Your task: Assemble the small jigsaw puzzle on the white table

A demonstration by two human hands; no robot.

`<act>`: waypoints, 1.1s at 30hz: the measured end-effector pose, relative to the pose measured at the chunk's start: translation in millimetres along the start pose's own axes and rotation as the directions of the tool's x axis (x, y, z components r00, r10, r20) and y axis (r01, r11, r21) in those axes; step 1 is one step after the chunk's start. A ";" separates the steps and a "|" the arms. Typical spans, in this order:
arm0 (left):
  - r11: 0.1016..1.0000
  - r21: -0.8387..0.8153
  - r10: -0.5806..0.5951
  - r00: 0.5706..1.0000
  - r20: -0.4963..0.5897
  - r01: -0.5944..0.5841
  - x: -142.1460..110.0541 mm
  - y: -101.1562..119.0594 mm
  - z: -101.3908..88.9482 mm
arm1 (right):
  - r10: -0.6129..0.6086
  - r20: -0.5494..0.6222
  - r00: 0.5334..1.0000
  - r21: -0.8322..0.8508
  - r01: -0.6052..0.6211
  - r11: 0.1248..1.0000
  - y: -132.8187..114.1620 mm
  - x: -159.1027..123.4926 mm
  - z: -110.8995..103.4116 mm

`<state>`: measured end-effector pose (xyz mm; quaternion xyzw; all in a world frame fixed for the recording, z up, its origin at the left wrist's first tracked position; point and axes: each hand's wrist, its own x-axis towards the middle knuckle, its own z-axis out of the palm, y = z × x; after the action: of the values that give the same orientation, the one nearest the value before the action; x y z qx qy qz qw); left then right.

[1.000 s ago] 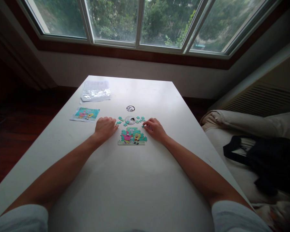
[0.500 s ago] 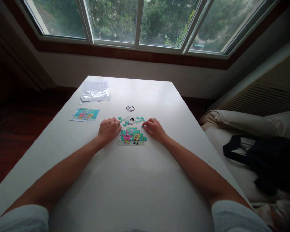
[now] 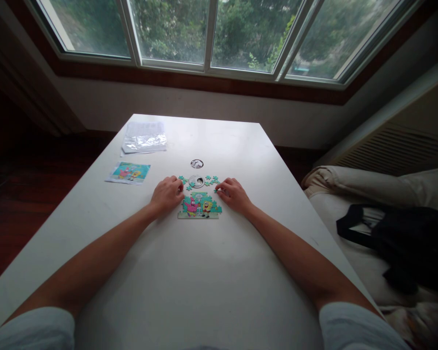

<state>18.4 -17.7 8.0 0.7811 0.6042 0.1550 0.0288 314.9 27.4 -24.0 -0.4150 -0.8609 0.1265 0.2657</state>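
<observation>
A partly built cartoon jigsaw puzzle (image 3: 200, 206) lies in the middle of the white table (image 3: 190, 282). Several loose teal pieces (image 3: 209, 180) are scattered just beyond it, around a round grommet (image 3: 196, 181). My left hand (image 3: 167, 193) rests at the puzzle's upper left corner with its fingers curled under; what they cover is hidden. My right hand (image 3: 234, 193) sits at the puzzle's upper right, fingertips pinched on a small teal piece (image 3: 216, 190) at the puzzle's edge.
A small reference picture (image 3: 128, 172) and a crinkled plastic bag (image 3: 144, 137) lie at the far left of the table. A second round hole (image 3: 196, 164) is further back. To the right, a pale couch (image 3: 350, 194) holds a black bag (image 3: 405, 243). Windows lie beyond.
My left hand has slid right and slightly forward, up to the puzzle's left corner, covering the loose pieces there. My right hand has stayed in place.
</observation>
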 end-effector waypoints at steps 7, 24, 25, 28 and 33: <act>0.999 -0.032 0.031 1.000 -0.001 -0.031 0.7 -4.4 0.6 | 0.000 0.003 1.000 -0.001 0.000 1.000 -0.4 -0.2 -1.1; 0.992 -0.014 0.122 0.992 0.021 -0.122 -1.8 -3.3 -1.3 | -0.004 -0.001 1.000 0.002 0.004 1.000 -1.0 -0.2 -0.9; 0.991 -0.012 0.130 0.991 0.029 -0.130 -1.6 -3.1 -1.4 | -0.003 0.001 1.000 0.003 0.003 1.000 -0.9 -0.1 -0.9; 0.990 -0.012 0.139 0.989 0.047 -0.139 -1.0 -2.4 -1.4 | 0.003 0.003 1.000 -0.001 -0.003 1.000 -0.8 -0.3 -1.0; 0.987 -0.049 0.153 0.987 0.049 -0.151 -0.6 -0.7 -0.7 | -0.070 0.025 0.997 -0.017 0.070 0.997 -8.7 -2.6 -4.5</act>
<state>17.5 -18.1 8.5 0.8279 0.5382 0.1497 0.0506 313.2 19.9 -17.4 -0.3855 -0.8791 0.1145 0.2558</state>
